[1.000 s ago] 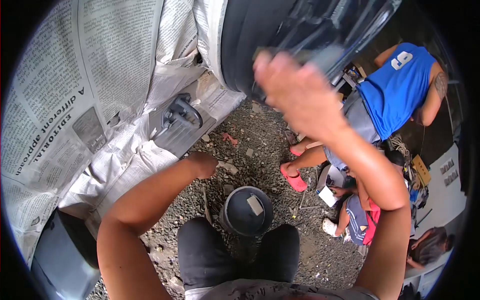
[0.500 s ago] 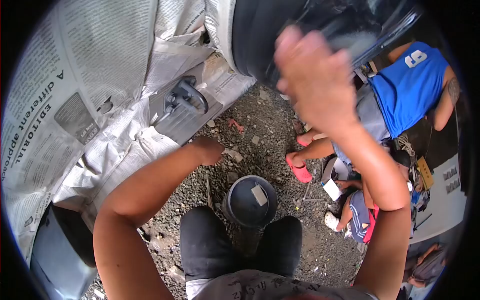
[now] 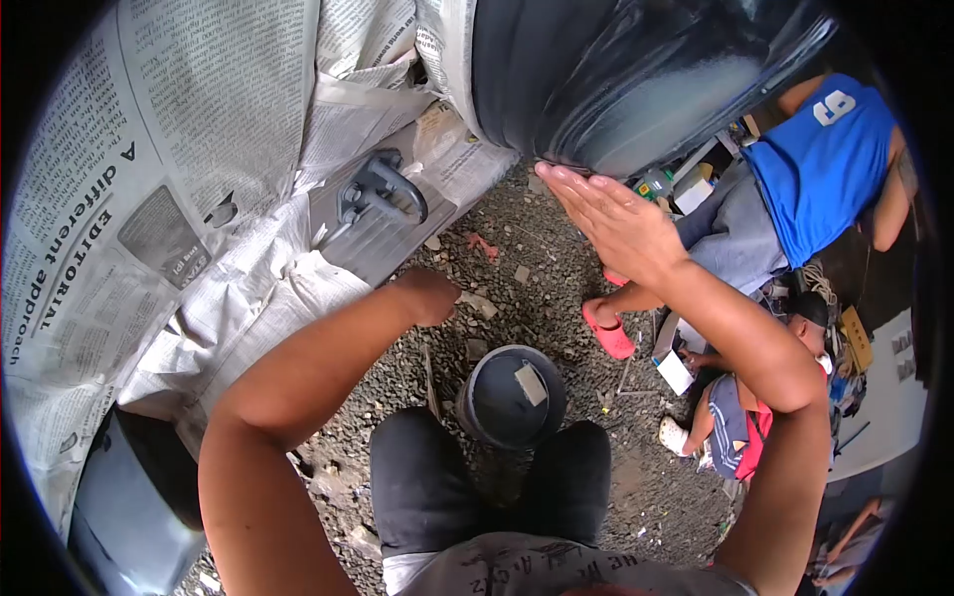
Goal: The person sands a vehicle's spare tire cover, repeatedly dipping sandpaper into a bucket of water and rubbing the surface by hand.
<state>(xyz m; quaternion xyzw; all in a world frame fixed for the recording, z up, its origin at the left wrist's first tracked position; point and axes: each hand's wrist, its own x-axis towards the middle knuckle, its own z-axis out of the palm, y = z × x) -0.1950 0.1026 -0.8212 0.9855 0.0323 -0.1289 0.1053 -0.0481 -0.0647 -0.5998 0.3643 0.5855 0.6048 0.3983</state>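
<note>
Lower than before, the right hand [image 3: 618, 226] is flat, fingers together, near the curved glossy black panel [image 3: 556, 70] above; contact I cannot tell. Uneven pale smears [image 3: 656, 114] suggest partly done work, more left. Leftward, the left hand [image 3: 429, 296] seems curled. Below is grey gravel [image 3: 542, 243]; rightward, a blue-shirted person [image 3: 820, 189].

- Upper left: newspaper sheets [image 3: 219, 99]; to their right, a shackle [image 3: 383, 191] on a step [image 3: 390, 241].
- Top, right of centre: a panel [image 3: 646, 89], the right hand [image 3: 624, 226] at its lower edge.
- Left of centre: the left hand [image 3: 429, 296], just below the step.
- Lower centre: a bucket [image 3: 470, 412] on gravel [image 3: 537, 288], a block [image 3: 531, 383] inside.
- Upper right: one person [image 3: 820, 179]; below, another person [image 3: 730, 422].
</note>
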